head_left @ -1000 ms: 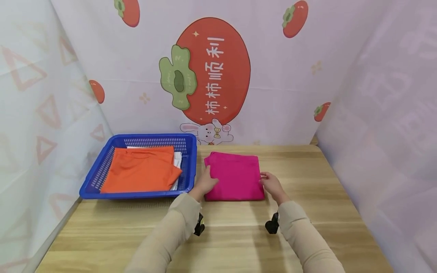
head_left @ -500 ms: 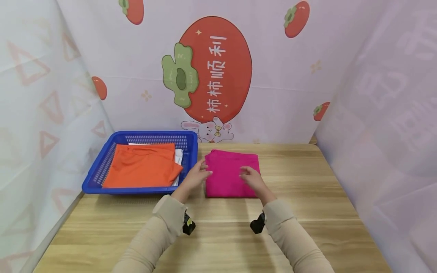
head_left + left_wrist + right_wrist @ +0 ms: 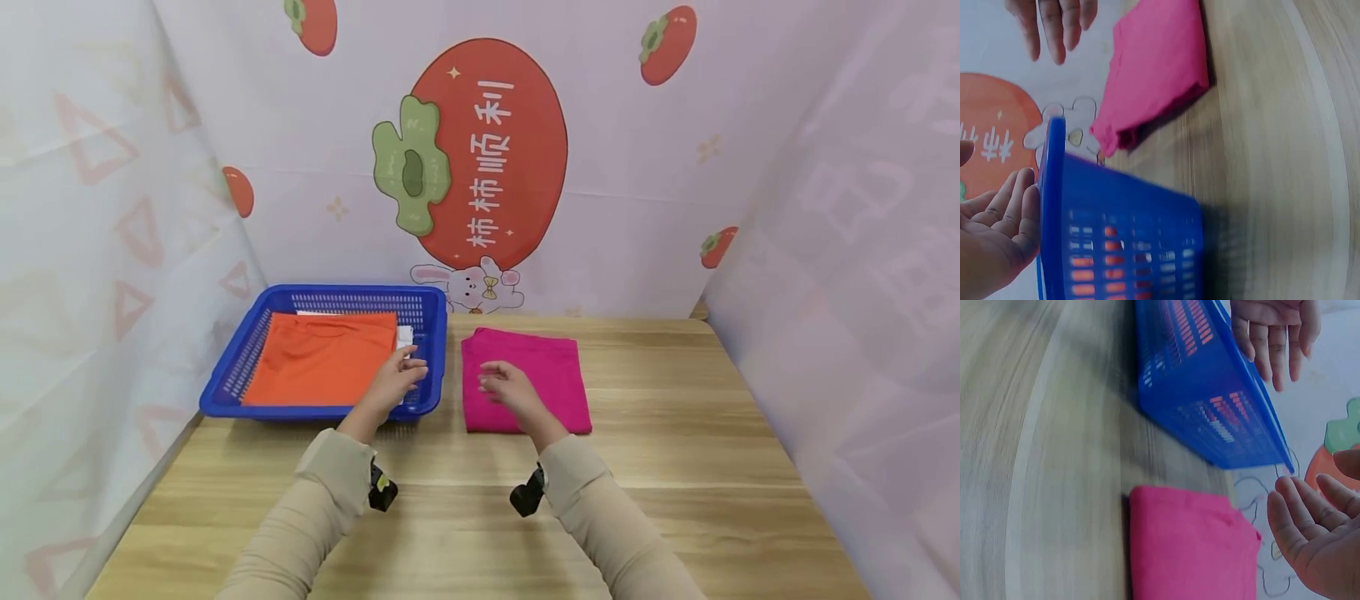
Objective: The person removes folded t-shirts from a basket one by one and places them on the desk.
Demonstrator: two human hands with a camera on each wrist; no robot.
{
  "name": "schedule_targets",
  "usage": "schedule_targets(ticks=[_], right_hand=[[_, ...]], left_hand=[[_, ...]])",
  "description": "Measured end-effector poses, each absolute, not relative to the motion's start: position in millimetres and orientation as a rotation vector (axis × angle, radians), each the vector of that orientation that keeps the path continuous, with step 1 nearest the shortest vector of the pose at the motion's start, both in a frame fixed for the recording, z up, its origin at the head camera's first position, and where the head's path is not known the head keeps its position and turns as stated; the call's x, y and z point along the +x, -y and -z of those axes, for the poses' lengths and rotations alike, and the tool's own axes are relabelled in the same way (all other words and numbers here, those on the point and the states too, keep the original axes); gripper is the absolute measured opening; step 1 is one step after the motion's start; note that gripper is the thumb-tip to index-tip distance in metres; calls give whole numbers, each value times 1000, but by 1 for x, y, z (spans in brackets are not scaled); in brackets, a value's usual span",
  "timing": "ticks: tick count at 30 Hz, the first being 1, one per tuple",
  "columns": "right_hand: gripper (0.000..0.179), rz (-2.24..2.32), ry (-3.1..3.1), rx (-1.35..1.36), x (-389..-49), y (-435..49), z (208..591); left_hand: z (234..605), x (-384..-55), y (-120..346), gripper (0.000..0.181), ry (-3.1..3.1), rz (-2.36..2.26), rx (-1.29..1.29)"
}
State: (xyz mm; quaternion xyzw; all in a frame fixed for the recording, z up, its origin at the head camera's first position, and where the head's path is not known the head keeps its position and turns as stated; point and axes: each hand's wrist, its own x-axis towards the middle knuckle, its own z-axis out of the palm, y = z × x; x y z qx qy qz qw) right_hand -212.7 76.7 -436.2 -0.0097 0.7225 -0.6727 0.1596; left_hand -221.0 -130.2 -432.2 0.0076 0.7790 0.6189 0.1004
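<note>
Left fingers (image 3: 407, 365) above blue basket (image 3: 300, 412); right fingers (image 3: 496, 367) above folded pink cloth (image 3: 553, 377)

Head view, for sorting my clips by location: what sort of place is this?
Likely a staged tabletop workspace: a wood-grained table backed by printed fabric hangings, with a blue basket and folded pink cloth on it.
</note>
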Motion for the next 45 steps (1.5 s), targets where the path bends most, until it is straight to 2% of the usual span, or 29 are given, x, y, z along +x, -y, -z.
schedule_targets(ticks=[11, 18, 31, 39, 45], right_hand=[[32, 1969, -1959, -125, -226, -39, 422], [31, 1940, -1903, -186, -217, -15, 416], [28, 1860, -1908, -220, -227, 17, 430], [28, 1705, -1951, -174, -237, 45, 433], [15, 1563, -2037, -98, -244, 58, 436]], left_hand=[[431, -223, 182, 54, -2321, -1821, -68], [433, -215, 211, 53, -2341, -1825, -169], [447, -223, 243, 46, -2325, -1879, -308], [456, -240, 261, 42, -2648, -1507, -436], [458, -248, 286, 42, -2792, -1167, -461]])
